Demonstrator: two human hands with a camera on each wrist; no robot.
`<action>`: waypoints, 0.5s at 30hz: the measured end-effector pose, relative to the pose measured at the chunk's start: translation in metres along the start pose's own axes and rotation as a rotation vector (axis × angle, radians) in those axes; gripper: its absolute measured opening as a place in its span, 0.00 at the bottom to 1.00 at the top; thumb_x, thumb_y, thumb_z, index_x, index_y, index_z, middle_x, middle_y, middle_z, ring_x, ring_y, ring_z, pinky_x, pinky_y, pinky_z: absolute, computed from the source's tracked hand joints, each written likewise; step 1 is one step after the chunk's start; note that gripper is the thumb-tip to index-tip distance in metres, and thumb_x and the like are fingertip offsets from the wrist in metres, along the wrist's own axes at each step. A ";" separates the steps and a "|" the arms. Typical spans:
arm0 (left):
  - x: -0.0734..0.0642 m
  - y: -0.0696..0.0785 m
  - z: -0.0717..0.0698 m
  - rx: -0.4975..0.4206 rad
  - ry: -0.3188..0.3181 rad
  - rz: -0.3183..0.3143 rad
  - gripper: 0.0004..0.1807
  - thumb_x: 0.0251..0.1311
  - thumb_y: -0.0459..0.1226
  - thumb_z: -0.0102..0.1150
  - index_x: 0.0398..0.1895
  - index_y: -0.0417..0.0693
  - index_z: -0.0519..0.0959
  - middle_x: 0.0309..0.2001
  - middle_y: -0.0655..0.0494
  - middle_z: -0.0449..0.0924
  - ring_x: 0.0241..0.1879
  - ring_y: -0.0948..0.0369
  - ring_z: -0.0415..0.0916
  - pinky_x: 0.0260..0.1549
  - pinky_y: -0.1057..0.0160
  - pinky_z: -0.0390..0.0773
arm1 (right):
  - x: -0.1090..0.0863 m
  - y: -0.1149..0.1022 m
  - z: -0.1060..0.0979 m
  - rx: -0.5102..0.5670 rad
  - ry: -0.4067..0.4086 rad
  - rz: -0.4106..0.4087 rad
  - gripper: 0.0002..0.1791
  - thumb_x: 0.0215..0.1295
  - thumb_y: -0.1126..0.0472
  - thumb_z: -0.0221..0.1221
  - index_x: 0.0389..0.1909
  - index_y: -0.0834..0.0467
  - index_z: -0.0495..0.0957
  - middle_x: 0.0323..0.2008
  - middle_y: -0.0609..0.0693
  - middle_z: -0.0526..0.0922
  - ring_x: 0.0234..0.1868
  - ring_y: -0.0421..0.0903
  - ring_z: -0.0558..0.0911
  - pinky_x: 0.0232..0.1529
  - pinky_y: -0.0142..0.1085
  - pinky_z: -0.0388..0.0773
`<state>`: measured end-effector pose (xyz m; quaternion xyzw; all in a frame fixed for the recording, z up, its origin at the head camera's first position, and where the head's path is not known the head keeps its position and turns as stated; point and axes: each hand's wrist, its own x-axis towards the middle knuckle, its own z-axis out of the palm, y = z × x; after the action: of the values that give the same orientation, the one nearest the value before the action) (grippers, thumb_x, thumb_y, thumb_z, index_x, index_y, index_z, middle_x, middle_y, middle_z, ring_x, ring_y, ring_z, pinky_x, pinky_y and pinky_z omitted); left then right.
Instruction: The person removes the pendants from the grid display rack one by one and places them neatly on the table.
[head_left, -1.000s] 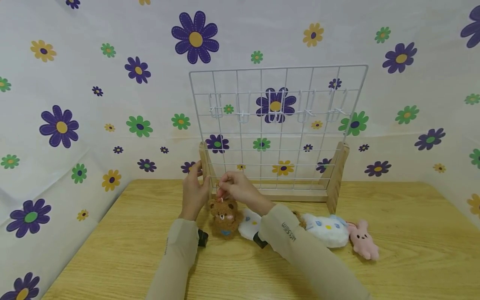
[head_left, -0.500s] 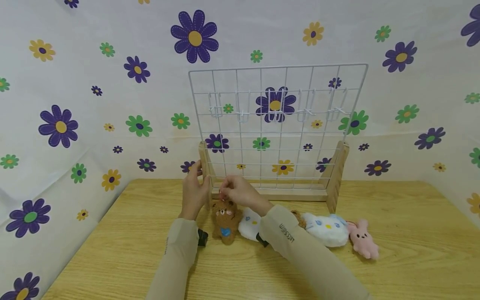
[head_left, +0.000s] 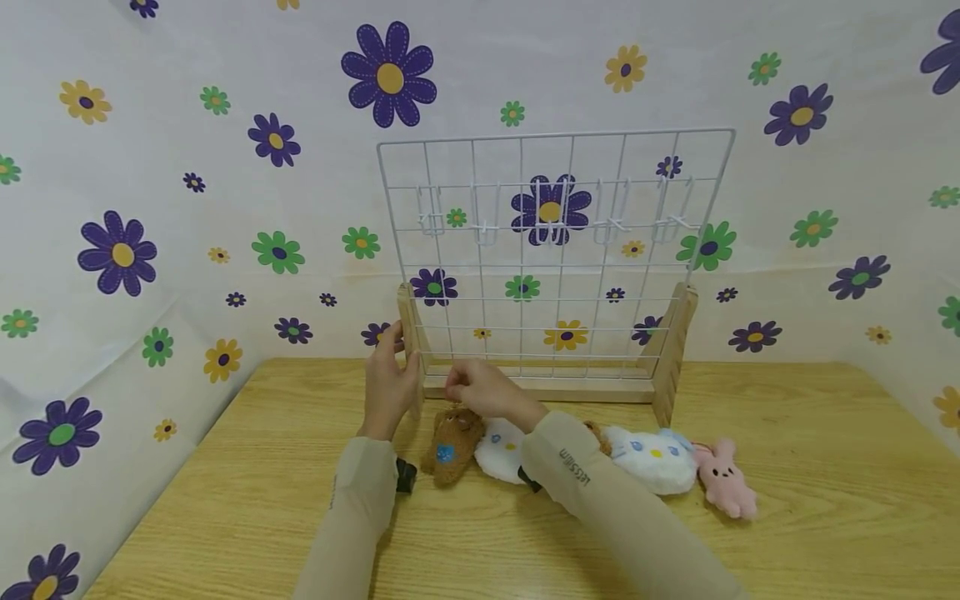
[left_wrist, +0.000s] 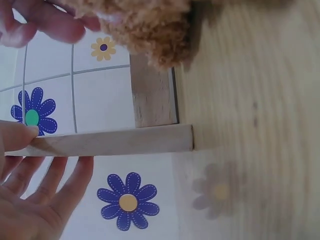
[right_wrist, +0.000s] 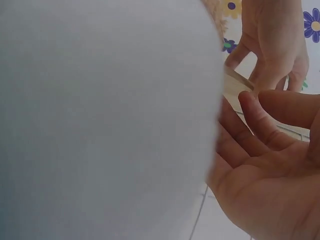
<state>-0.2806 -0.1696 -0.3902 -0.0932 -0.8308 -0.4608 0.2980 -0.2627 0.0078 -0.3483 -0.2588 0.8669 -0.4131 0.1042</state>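
My left hand (head_left: 390, 383) grips the left wooden upright (head_left: 408, 321) of a white wire grid rack (head_left: 555, 267). In the left wrist view its thumb lies on one side of the upright (left_wrist: 110, 142) and the fingers on the other. Just right of it, my right hand (head_left: 483, 389) pinches at the top of a brown bear plush charm (head_left: 455, 446) with a blue patch. The bear leans on the table, head toward the fingers; its cord is mostly hidden. In the right wrist view the right thumb and forefinger tips nearly meet (right_wrist: 250, 97).
Several white hooks (head_left: 551, 229) hang on the grid. Beside the bear lies a white plush (head_left: 501, 450), partly behind the right sleeve. Farther right are another brown plush (head_left: 597, 433), a white-and-blue plush (head_left: 652, 460) and a pink rabbit plush (head_left: 727, 482), all on the wooden table (head_left: 247, 500).
The right hand has moved slightly down and right. The bear, upright before, has turned and now leans with its head tipped back. My left hand stays on the upright.
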 end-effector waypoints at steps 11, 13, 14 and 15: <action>-0.013 -0.003 -0.042 0.279 -0.219 0.048 0.20 0.69 0.30 0.56 0.63 0.35 0.75 0.53 0.37 0.83 0.47 0.43 0.83 0.44 0.43 0.82 | -0.050 0.006 -0.051 -0.019 0.195 -0.111 0.08 0.76 0.66 0.54 0.44 0.67 0.79 0.42 0.58 0.84 0.47 0.57 0.83 0.51 0.49 0.81; -0.019 -0.005 -0.051 0.344 -0.224 0.089 0.18 0.69 0.30 0.57 0.60 0.36 0.78 0.51 0.39 0.84 0.47 0.43 0.83 0.44 0.43 0.82 | -0.065 0.012 -0.061 -0.048 0.286 -0.157 0.07 0.76 0.67 0.54 0.44 0.67 0.79 0.43 0.60 0.85 0.49 0.58 0.83 0.54 0.53 0.80; -0.022 -0.006 -0.056 0.371 -0.225 0.107 0.17 0.68 0.30 0.57 0.59 0.36 0.79 0.51 0.39 0.84 0.45 0.44 0.83 0.42 0.44 0.83 | -0.073 0.015 -0.066 -0.070 0.335 -0.183 0.07 0.75 0.68 0.55 0.44 0.67 0.79 0.44 0.61 0.85 0.49 0.58 0.83 0.54 0.54 0.80; -0.025 -0.006 -0.061 0.399 -0.228 0.127 0.16 0.68 0.30 0.58 0.57 0.36 0.79 0.50 0.39 0.84 0.44 0.44 0.83 0.39 0.45 0.83 | -0.081 0.019 -0.071 -0.095 0.382 -0.205 0.06 0.75 0.69 0.55 0.44 0.68 0.79 0.43 0.62 0.85 0.48 0.59 0.84 0.53 0.55 0.80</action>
<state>-0.2380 -0.2195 -0.3848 -0.1359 -0.9261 -0.2543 0.2432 -0.2289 0.1080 -0.3209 -0.2671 0.8586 -0.4218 -0.1166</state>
